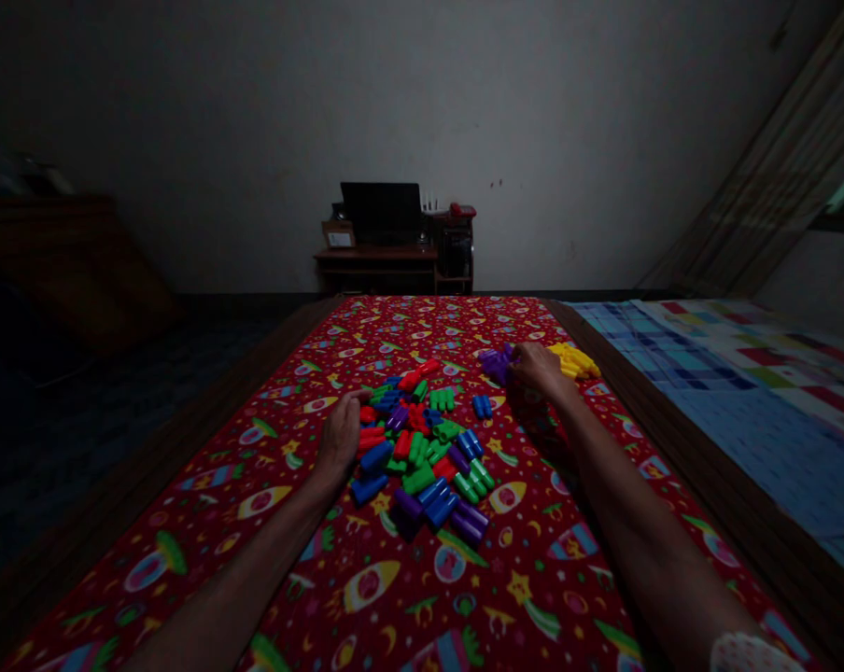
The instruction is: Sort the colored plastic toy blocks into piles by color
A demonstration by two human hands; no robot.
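Note:
A mixed pile of glossy plastic building blocks (416,448), red, green, blue and purple, lies in the middle of the patterned red cloth. My left hand (339,433) rests on the cloth against the pile's left edge, its fingers loosely extended and holding nothing I can see. Farther off to the right, my right hand (536,367) pinches a purple block (510,355) above a small purple heap (493,366). Its fingertips are partly hidden. Just right of that hand sits a heap of yellow blocks (574,361). A blue block (482,406) lies apart between the main pile and my right hand.
The red cloth (366,583) covers a long surface with brown edges. Beyond it stands a desk (376,254) with a dark monitor (381,211) and a red telephone (462,211). A checked blue cloth (674,373) spreads at the right. A wooden cabinet (58,252) stands at the left.

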